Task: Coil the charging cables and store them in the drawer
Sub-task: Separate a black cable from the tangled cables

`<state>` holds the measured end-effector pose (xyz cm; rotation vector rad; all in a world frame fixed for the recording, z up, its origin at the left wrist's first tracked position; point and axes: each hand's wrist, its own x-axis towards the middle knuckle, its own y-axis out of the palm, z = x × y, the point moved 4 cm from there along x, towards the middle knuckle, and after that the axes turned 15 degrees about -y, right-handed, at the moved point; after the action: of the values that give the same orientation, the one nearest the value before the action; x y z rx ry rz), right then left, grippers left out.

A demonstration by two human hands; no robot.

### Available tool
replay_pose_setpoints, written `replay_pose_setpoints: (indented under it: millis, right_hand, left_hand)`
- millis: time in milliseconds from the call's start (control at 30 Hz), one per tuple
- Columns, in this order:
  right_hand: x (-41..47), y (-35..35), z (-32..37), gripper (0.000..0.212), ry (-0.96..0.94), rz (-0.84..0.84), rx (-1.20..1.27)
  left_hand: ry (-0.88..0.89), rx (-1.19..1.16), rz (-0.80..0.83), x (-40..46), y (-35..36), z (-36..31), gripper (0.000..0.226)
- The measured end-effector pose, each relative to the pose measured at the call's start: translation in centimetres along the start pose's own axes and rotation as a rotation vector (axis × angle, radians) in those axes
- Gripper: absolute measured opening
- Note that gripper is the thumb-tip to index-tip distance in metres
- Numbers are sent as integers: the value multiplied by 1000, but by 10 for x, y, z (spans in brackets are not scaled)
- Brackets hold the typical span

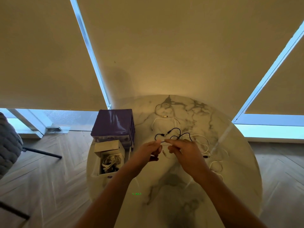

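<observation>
A thin black cable loops loosely over the round marble table. My left hand pinches one stretch of it, and my right hand pinches it a little to the right, both just above the tabletop. White cables lie tangled behind and to the right of my hands. A purple drawer unit stands at the table's left edge. Its pulled-out white drawer in front holds several coiled cables.
Drawn roller blinds hang right behind the table. A grey chair with dark legs stands on the wooden floor at the far left. The table's near part shows bare marble.
</observation>
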<state>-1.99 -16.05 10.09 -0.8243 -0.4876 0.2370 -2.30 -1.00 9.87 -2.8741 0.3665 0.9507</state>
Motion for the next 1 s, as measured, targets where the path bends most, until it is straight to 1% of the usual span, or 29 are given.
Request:
replay_pose_setpoints:
  millis: [67, 133, 233, 300, 367, 467, 533, 600, 633, 700, 767, 867, 933, 1000]
  right_hand:
    - [-4, -4, 3, 19, 56, -105, 99]
    - [-6, -5, 5, 15, 92, -159, 139]
    - [-7, 1, 8, 28, 127, -162, 224]
    - [-10, 4, 8, 31, 178, -206, 347]
    - [-13, 7, 5, 29, 286, -299, 580]
    - [-15, 13, 0, 29, 466, -456, 1072]
    - [-15, 14, 0, 30, 545, -544, 1215]
    - [-14, 12, 0, 31, 584, -590, 1194]
    - [-14, 10, 1, 30, 590, -564, 1115]
    - [-13, 5, 5, 25, 549, -433, 868]
    - [-12, 3, 9, 15, 454, -356, 722]
    - [-12, 5, 8, 14, 375, -327, 639]
    - [-12, 6, 7, 14, 359, -307, 562]
    - [-12, 6, 6, 14, 352, -292, 536]
  left_hand:
    - [-4, -35, 37, 2, -4, 5, 38]
    - [14, -84, 51, 1, -3, 4, 39]
    - [4, -226, 41, 2, -6, 1, 37]
    - [3, -279, 29, 4, -10, -1, 35]
    - [11, -260, 19, 4, -14, -3, 34]
    - [-21, -134, 7, 5, -12, 0, 34]
    - [-45, -102, 20, 5, -8, 2, 33]
    - [-62, -127, 53, 4, -3, 3, 32]
    - [-69, -156, 75, 3, -1, 2, 31]
    - [-82, -211, 105, 2, 3, -1, 31]
    - [-76, -248, 127, 1, 3, -4, 33]
    - [-43, -223, 125, 1, 1, -6, 31]
    - [-42, -203, 106, 2, 0, -4, 29]
    - [-41, -165, 89, 2, -1, -2, 29]
